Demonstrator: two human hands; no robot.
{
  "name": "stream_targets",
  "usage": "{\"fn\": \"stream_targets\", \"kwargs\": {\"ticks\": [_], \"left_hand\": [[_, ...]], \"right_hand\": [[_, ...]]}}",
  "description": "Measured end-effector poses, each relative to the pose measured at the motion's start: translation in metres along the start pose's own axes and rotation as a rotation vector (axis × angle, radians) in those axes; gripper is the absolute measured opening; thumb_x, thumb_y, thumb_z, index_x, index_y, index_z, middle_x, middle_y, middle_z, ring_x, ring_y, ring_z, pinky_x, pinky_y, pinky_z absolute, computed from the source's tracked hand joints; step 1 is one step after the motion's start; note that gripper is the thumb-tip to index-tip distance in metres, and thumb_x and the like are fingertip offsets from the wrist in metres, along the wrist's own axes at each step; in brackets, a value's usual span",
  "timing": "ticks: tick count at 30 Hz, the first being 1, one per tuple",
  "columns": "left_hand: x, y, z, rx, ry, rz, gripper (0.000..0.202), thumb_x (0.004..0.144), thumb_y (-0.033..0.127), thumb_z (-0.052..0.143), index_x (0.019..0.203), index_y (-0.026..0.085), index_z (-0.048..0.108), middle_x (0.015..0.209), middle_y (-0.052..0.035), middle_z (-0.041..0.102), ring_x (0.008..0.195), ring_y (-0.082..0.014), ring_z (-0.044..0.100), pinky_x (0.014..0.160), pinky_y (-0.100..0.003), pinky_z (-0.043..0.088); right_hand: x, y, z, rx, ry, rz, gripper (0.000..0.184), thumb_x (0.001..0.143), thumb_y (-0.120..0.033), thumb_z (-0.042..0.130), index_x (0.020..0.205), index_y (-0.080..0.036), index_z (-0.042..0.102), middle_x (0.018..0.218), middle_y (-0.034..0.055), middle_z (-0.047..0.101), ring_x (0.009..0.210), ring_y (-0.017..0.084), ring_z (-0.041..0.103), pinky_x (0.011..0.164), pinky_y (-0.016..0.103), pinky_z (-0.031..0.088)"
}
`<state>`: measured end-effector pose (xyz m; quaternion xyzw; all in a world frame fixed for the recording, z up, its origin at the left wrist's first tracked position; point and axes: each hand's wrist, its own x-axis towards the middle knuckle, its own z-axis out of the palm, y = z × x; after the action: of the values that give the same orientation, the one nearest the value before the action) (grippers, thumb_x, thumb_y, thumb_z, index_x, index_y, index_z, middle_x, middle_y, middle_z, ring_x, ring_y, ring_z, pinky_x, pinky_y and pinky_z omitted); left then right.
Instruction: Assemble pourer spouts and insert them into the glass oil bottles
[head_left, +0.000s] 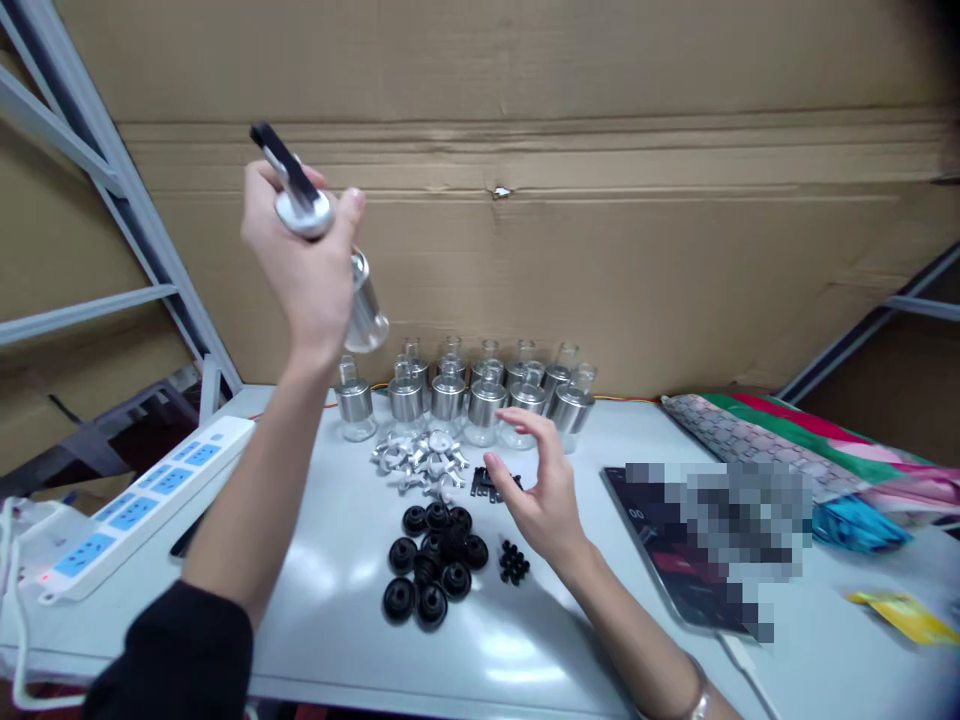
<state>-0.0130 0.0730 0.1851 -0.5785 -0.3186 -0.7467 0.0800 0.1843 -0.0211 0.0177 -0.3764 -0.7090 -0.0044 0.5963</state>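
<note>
Black sleeve (pixel 176 650), lower left, leads to the left hand (pixel 296 265) gripping a bottle (pixel 365 315), upper left, lever top (pixel 302 212) seemingly fitted, while the open right hand (pixel 546 495) hovers centre-frame, bare-necked bottles (pixel 448 396) and silver parts (pixel 411 457) seemingly unassembled.

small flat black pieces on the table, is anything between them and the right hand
Nothing visible stands between the right hand and the small flat black pieces; the hand overlaps part of them in this view. The pile of shiny silver pieces lies to their left, the cluster of small round black beads nearer the camera, both aside.
</note>
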Motion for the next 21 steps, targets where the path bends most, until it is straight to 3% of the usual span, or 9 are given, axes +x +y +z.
{"fn": "stream_targets", "kwargs": {"ticks": [1, 2, 5, 8, 10, 15, 17, 21], "left_hand": [[-0.017, 0.016, 0.001, -0.126, 0.068, 0.001, 0.032, 0.074, 0.027, 0.073, 0.086, 0.015, 0.046, 0.067, 0.0066, 0.052, 0.058, -0.0055, 0.056, 0.057, -0.018, 0.044], [-0.036, 0.030, 0.002, -0.238, 0.035, -0.042, 0.032, 0.072, 0.030, 0.075, 0.078, 0.017, 0.047, 0.060, 0.0080, 0.049, 0.048, -0.0045, 0.052, 0.049, -0.017, 0.041], [-0.091, 0.067, 0.006, -0.531, -0.270, -0.347, 0.026, 0.074, 0.029, 0.073, 0.071, 0.019, 0.049, 0.047, 0.0091, 0.048, 0.037, -0.0049, 0.046, 0.039, -0.018, 0.036], [-0.123, 0.089, 0.008, -0.682, -0.512, -0.509, 0.027, 0.069, 0.027, 0.077, 0.069, 0.018, 0.051, 0.053, 0.0071, 0.053, 0.041, -0.0052, 0.047, 0.041, -0.019, 0.039], [-0.131, 0.096, 0.009, -0.708, -0.519, -0.525, 0.029, 0.065, 0.026, 0.080, 0.070, 0.018, 0.052, 0.058, 0.0060, 0.055, 0.046, -0.0056, 0.051, 0.045, -0.019, 0.042], [-0.142, 0.096, 0.011, -0.670, -0.277, -0.445, 0.028, 0.065, 0.027, 0.081, 0.069, 0.018, 0.055, 0.063, 0.0056, 0.056, 0.055, -0.0058, 0.053, 0.053, -0.018, 0.046], [-0.144, 0.093, 0.013, -0.672, -0.315, -0.447, 0.028, 0.065, 0.028, 0.081, 0.065, 0.018, 0.055, 0.062, 0.0052, 0.056, 0.055, -0.0059, 0.052, 0.052, -0.018, 0.046], [-0.137, 0.081, 0.016, -0.765, -0.475, -0.567, 0.026, 0.066, 0.033, 0.080, 0.065, 0.017, 0.059, 0.055, 0.0054, 0.055, 0.046, -0.0051, 0.050, 0.046, -0.018, 0.043]], "right_hand": [[0.000, 0.000, 0.001, -0.008, 0.063, -0.020, 0.039, 0.082, -0.026, 0.061, 0.119, -0.022, 0.047, 0.114, 0.0105, 0.058, 0.110, 0.024, 0.054, 0.092, 0.044, 0.047], [0.000, 0.000, 0.002, -0.016, 0.105, -0.043, 0.048, 0.079, -0.029, 0.065, 0.122, -0.022, 0.044, 0.118, 0.0113, 0.057, 0.114, 0.026, 0.052, 0.095, 0.047, 0.046], [-0.004, 0.000, 0.003, -0.065, 0.104, -0.107, 0.069, 0.072, -0.037, 0.072, 0.130, -0.022, 0.038, 0.122, 0.0135, 0.056, 0.116, 0.029, 0.053, 0.094, 0.050, 0.047], [-0.009, 0.000, 0.003, -0.101, 0.046, -0.043, 0.070, 0.072, -0.034, 0.070, 0.132, -0.020, 0.036, 0.108, 0.0119, 0.064, 0.093, 0.027, 0.065, 0.072, 0.041, 0.056], [-0.012, 0.001, 0.002, -0.114, 0.050, 0.032, 0.068, 0.072, -0.032, 0.068, 0.132, -0.019, 0.037, 0.101, 0.0100, 0.067, 0.081, 0.025, 0.067, 0.063, 0.037, 0.056], [-0.014, -0.001, 0.002, -0.136, 0.132, 0.202, 0.053, 0.070, -0.036, 0.068, 0.116, -0.020, 0.047, 0.099, 0.0090, 0.067, 0.085, 0.026, 0.066, 0.072, 0.041, 0.055], [-0.012, -0.002, 0.002, -0.090, 0.077, 0.305, 0.051, 0.066, -0.037, 0.071, 0.109, -0.020, 0.050, 0.092, 0.0078, 0.066, 0.081, 0.026, 0.065, 0.070, 0.041, 0.053], [-0.003, -0.007, 0.000, 0.166, -0.178, 0.495, 0.049, 0.056, -0.024, 0.074, 0.099, -0.023, 0.050, 0.077, 0.0013, 0.061, 0.066, 0.021, 0.058, 0.058, 0.035, 0.048]]}}
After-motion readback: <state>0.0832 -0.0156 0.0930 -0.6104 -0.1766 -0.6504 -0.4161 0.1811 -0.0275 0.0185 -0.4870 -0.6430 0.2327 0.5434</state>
